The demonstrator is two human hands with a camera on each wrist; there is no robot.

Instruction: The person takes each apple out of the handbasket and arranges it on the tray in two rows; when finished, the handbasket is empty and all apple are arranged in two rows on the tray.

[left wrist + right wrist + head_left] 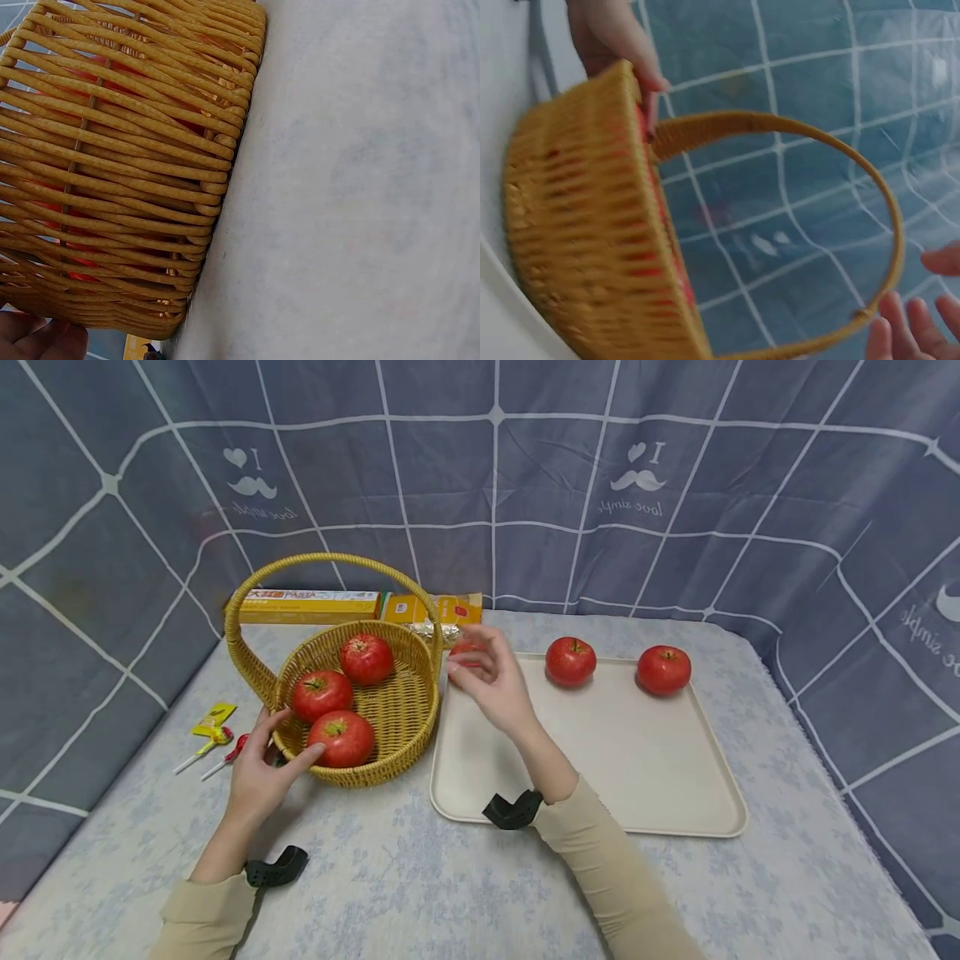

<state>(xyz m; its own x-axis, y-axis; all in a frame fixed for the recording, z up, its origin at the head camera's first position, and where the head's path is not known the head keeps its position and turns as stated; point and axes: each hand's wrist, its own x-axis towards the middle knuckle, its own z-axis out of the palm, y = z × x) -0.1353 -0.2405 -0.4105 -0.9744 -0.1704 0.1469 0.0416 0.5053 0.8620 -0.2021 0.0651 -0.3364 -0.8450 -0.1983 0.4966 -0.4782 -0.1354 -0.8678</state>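
A yellow woven basket (397,714) with a tall hoop handle stands on the left of the table, with three red apples inside. My left hand (258,777) holds its near left rim, thumb over the edge beside the nearest apple (342,739). In the left wrist view its fingers (49,341) lie along the wicker side. My right hand (498,689) hovers over the left end of a cream tray (600,760), fingers bent and apart. Behind it an apple (465,648) is partly hidden. The right wrist view shows nothing between thumb and fingers (922,330), near the handle.
Two more apples, one (571,662) mid-tray and one (663,670) at right, sit along the tray's far edge. A pasta box (315,607) and a yellow packet (450,610) lie behind the basket. Lollipops (219,736) and a yellow wrapped sweet (213,718) are left of it.
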